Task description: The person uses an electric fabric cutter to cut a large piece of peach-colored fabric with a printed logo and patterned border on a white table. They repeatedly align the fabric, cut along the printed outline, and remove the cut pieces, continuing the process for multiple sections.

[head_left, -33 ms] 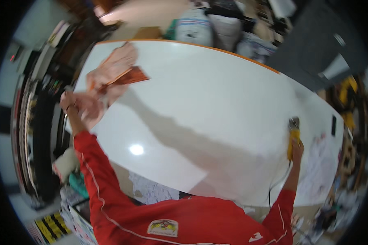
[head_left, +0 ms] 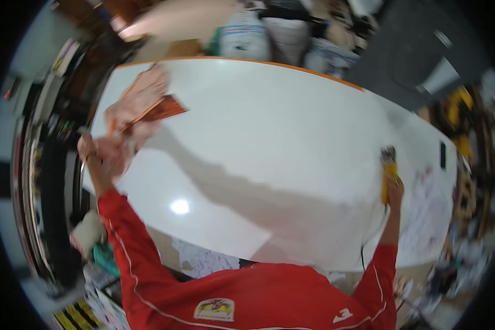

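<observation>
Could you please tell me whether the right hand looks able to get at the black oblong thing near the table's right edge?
Probably yes: nothing seems to stand between the right hand and the black oblong thing, though the yellow tool in its grip would likely need setting down first.

A workshop, judging by the large white worktable (head_left: 269, 121), yellow corded power tool (head_left: 389, 169), pink cloth (head_left: 143, 91) and stuffed sacks (head_left: 246, 43).

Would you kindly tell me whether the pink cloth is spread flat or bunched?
Bunched: the pink cloth lies in uneven folds with an irregular outline by the left hand.
</observation>
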